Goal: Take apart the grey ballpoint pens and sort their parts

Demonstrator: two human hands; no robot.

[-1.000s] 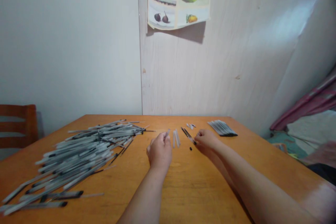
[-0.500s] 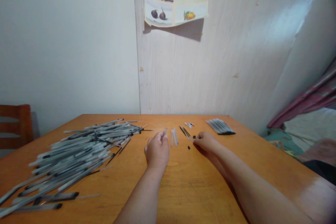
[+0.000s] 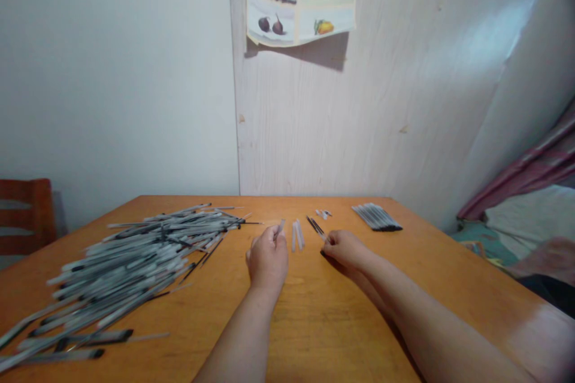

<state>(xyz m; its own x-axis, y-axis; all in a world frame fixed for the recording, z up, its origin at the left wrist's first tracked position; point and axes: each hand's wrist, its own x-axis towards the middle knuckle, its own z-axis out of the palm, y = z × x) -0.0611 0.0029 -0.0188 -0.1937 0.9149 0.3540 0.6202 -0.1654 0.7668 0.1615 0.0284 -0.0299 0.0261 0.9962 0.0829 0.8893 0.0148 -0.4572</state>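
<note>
My left hand is closed round a clear pen tube, whose end sticks up past the thumb. Just right of it, a few clear tubes lie on the wooden table. My right hand has its fingertips pinched at the near end of the thin dark refills; whether a refill is between them is too small to tell. A small black cap lies by its fingertips. Behind are small pale tips. A neat row of pens with black ends lies at the right.
A large heap of clear pens with black caps covers the left of the wooden table. A wooden chair stands at the far left. Fruit pictures hang on the wall. A curtain and bedding show at the right.
My right hand has moved a little left, to the near ends of the refills, and now covers the spot where another black cap lay. My left hand has hardly moved.
</note>
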